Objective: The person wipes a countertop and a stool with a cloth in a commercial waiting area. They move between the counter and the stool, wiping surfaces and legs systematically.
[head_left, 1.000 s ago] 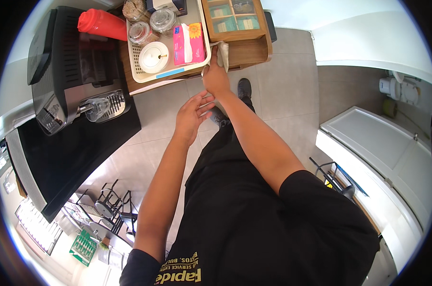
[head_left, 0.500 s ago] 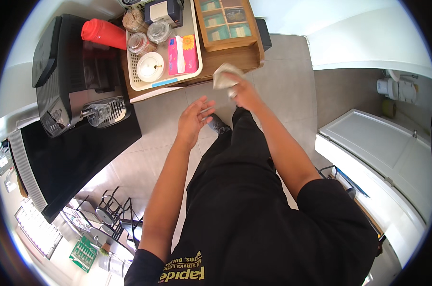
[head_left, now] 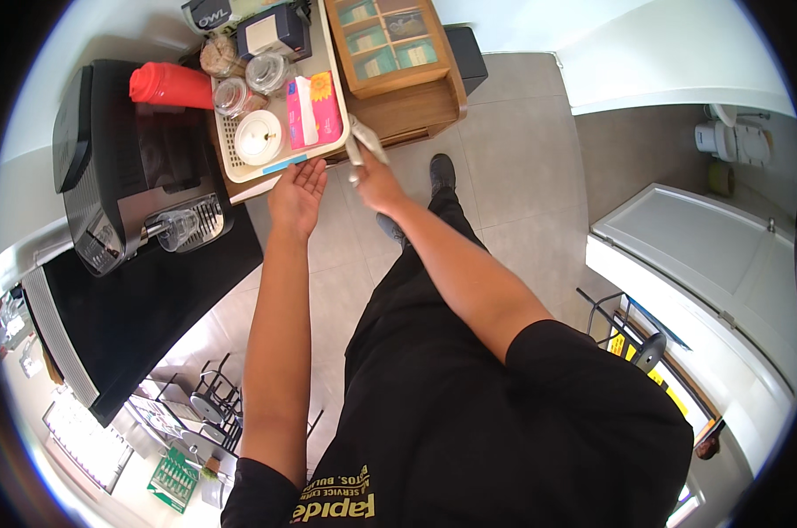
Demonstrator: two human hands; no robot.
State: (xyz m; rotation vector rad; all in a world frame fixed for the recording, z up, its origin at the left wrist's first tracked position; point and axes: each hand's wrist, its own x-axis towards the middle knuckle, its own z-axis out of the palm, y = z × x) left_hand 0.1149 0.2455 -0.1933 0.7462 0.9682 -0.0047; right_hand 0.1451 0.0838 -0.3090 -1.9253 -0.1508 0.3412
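My right hand [head_left: 376, 180] is closed around a small, pale, crumpled packet [head_left: 361, 143], soft-looking and creased, held just off the front edge of the wooden counter [head_left: 416, 106]. My left hand [head_left: 297, 189] is open, palm up and fingers spread, holding nothing, just below the front rim of the cream plastic tray [head_left: 240, 172] with its latticed wall. In the tray lie a flat pink packet [head_left: 315, 110], a round white lid [head_left: 259, 138] and clear ribbed jars [head_left: 249, 84]. A glass-fronted wooden box [head_left: 390, 40] sits at the counter's right end.
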